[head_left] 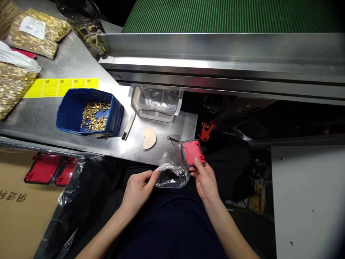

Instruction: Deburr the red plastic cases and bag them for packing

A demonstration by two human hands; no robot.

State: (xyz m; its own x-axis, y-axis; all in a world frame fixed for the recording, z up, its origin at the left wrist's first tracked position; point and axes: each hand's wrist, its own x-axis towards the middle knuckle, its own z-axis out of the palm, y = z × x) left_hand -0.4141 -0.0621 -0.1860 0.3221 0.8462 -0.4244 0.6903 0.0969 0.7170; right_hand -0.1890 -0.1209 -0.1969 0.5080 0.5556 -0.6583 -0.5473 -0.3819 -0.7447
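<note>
My left hand point(140, 190) pinches the left rim of a clear plastic bag point(172, 180), whose mouth gapes upward in front of my body. To the right of the bag, my right hand point(206, 178) grips a red plastic part point(192, 151) with a dark edge, thumb on its lower end. Just left of that part, a small dark metal piece point(172, 139) lies near the metal table's edge. A pale half-round disc point(149, 138) and a light-handled cutter point(128, 126) rest farther left on the table.
A blue bin point(115, 118) holds small brass pieces. Behind the disc stands a grey tray point(156, 116) lined with clear plastic. A metal rail point(221, 68) borders the green conveyor belt point(231, 16). More red parts point(45, 168) lie in the cardboard box point(24, 223) at left.
</note>
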